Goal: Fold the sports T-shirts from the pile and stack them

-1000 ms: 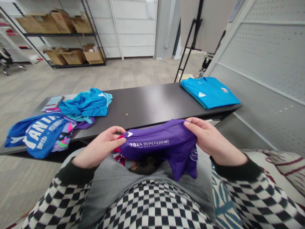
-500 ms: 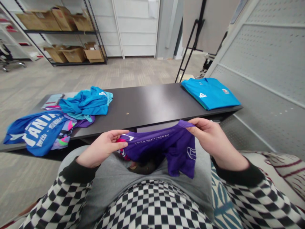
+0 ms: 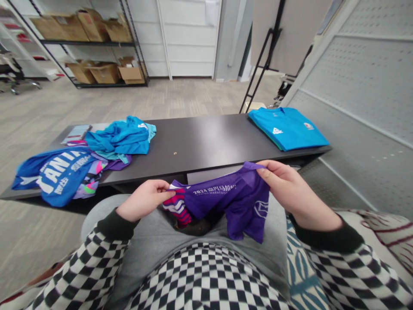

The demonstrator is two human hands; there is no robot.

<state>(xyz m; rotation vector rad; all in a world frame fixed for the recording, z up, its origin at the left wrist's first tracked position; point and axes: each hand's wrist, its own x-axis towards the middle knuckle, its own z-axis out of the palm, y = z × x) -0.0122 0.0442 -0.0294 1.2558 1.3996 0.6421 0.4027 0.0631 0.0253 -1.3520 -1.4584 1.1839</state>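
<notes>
A purple shirt [image 3: 211,197] with white "2024" lettering and a red-and-white striped part hangs between my two hands, above my lap. My left hand [image 3: 146,199] pinches its striped left end between thumb and fingers. At the other end, my right hand [image 3: 284,185] grips the purple cloth by its upper corner. The lower right part of the shirt droops in folds and bears a white outline logo. Beyond my hands, a folded blue shirt [image 3: 290,128] lies at the right end of the dark table [image 3: 206,140].
Crumpled on the table's left are a bright blue shirt [image 3: 121,137] and a darker blue shirt [image 3: 64,172] with white letters, overhanging the front edge. A perforated grey panel [image 3: 364,103] stands at the right. Behind are a shelf with cardboard boxes [image 3: 103,72] and a board stand [image 3: 260,71].
My left hand has shifted slightly, and the shirt's left end has turned, showing more red-and-white stripes and clearer lettering. My right hand keeps its grip. The view has shifted a little.
</notes>
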